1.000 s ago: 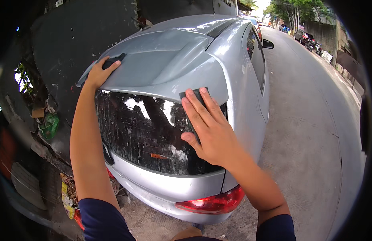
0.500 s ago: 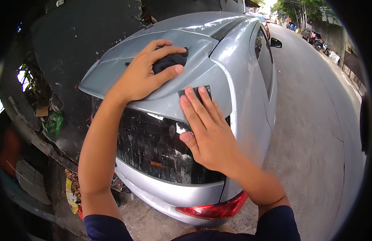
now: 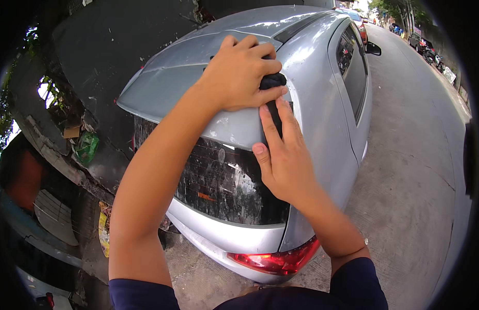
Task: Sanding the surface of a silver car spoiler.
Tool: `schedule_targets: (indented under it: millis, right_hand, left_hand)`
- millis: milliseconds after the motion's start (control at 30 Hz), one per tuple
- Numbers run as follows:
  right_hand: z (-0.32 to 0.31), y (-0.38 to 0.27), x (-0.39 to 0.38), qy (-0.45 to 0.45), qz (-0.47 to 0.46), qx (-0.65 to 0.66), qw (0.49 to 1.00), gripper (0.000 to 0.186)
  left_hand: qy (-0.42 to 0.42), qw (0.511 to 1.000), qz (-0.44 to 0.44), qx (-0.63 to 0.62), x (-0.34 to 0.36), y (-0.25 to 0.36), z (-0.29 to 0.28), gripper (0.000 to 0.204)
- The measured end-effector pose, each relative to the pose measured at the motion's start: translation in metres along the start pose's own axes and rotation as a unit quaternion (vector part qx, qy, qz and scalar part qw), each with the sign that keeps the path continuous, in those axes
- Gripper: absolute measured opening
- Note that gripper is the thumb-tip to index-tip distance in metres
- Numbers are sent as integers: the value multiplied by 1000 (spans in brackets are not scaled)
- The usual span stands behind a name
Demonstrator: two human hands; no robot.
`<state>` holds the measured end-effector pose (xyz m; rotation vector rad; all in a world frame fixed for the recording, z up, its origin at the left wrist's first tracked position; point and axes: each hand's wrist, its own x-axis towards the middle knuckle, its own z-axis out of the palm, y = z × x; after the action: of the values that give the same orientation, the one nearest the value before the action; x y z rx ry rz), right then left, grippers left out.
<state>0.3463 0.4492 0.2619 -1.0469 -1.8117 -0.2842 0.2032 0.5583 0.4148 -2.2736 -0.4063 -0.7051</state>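
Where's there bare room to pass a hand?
Bare: the spoiler between left hand and dark wall; the silver panel between rear window and red taillight. Crowded: spoiler's right corner, with that hand, black cloth and right hand.

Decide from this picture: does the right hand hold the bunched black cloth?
No, the bunched black cloth is gripped in the left hand.

A green plastic bag (image 3: 86,148) is seen just beside brown cardboard (image 3: 72,132), near a dark wall (image 3: 120,57). On the right, the grey road (image 3: 405,150) is bordered farther off by trees (image 3: 402,9) and parked motorcycles (image 3: 435,58).
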Motion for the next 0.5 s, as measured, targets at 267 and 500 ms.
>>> schedule_targets:
  millis: [267,500]
  right_hand:
    - [0,-1,-3,5,-34,-6,999,67]
    - [3,3,-21,-41,-60,13,997,69]
  left_hand:
    - [18,996,3,86,30,-15,24,39]
    - [1,919,-365,-147,-33,-61,18,63]
